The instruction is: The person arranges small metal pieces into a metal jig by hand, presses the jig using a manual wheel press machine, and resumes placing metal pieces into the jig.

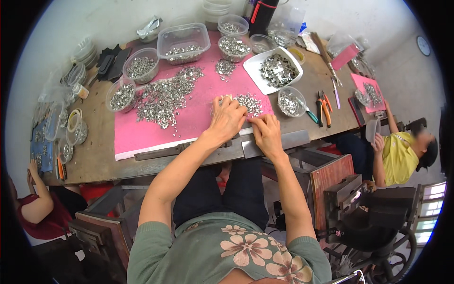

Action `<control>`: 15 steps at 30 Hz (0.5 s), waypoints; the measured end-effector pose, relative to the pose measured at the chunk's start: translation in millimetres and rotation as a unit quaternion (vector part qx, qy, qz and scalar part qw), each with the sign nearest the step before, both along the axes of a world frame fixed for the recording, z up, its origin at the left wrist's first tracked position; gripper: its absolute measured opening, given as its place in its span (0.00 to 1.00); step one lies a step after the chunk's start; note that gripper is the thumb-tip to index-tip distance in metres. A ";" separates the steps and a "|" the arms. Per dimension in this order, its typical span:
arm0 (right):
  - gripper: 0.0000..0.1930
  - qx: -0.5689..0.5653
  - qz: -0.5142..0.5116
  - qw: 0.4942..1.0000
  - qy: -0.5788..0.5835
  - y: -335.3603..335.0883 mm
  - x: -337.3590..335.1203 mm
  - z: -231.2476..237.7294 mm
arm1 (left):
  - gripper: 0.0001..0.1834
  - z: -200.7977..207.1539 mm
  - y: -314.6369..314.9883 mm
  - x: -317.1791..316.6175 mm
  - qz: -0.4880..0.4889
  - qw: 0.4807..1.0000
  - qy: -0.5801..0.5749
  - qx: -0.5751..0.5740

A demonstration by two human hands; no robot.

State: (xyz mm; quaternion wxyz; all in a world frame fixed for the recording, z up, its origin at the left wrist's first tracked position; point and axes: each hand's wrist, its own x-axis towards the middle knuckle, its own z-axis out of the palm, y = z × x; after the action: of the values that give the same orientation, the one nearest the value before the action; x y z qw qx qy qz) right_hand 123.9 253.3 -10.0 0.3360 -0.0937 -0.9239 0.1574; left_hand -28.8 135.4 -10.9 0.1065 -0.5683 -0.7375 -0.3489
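My left hand [226, 119] rests at the front edge of a pink mat [142, 136], its fingers curled and pinched over something hidden. Close beside it, my right hand [267, 134] is closed too, thumb and finger pressed together; whatever they grip is too small to make out. Just beyond the hands lies a small pile of shiny silver metal pieces [249, 103]. A larger spread of such pieces [163, 100] covers the mat to the left. Under my hands a metal bar [177, 148] and a flat metal plate [294, 138] run along the table edge.
Clear tubs of metal pieces [142, 66] and a white tray [255, 71] stand behind the mat. Orange-handled pliers [324, 108] lie at right, near a round tub [291, 102]. Co-workers sit at both sides, one in a yellow shirt [398, 158]. A machine [369, 208] stands at lower right.
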 end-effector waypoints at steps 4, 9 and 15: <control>0.11 -0.072 0.014 0.997 0.026 4.3 6.4 -8.1 | 0.04 -4.7 0.8 -5.0 0.004 1.000 0.006 -0.007; 0.09 -0.118 0.002 0.991 0.062 2.6 7.8 -10.8 | 0.03 0.7 -1.3 -7.6 -0.001 0.999 -0.019 -0.026; 0.08 -0.138 -0.005 0.988 0.068 3.7 6.6 -9.3 | 0.04 2.6 3.3 0.2 0.021 0.999 -0.002 -0.043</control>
State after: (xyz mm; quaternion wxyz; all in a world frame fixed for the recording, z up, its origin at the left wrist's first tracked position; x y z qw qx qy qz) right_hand 130.6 257.0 -19.3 0.3826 -0.1326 -0.8680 0.2876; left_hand -28.6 138.7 -8.4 0.0878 -0.5561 -0.7637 -0.3159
